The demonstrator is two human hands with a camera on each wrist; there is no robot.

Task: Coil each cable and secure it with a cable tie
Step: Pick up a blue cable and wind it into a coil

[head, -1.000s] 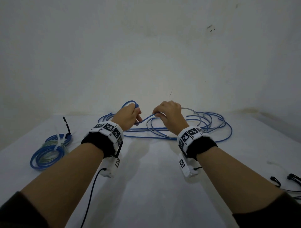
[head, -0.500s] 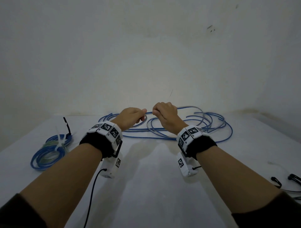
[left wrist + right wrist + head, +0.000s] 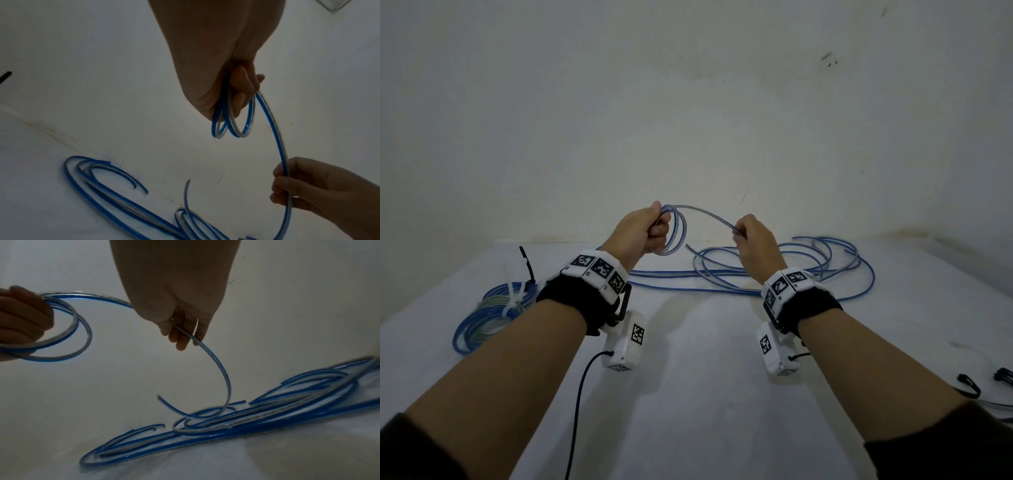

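From the head view, the left hand (image 3: 642, 230) now grips small finished loops of the blue cable (image 3: 677, 229), raised higher than a moment ago, while the right hand (image 3: 751, 241) has drawn apart, pinching the next stretch. The left wrist view shows two loops held in curled fingers (image 3: 243, 91); the right wrist view shows most of the cable trailing to the table (image 3: 61, 402), so coiling has only begun.

Blue-and-clear striped cable (image 3: 784, 274) between and beyond the hands. Left of them, a blue and greenish coil (image 3: 489, 313) with a white tie (image 3: 512, 296). Wristbands (image 3: 599, 270) white with black square markers.
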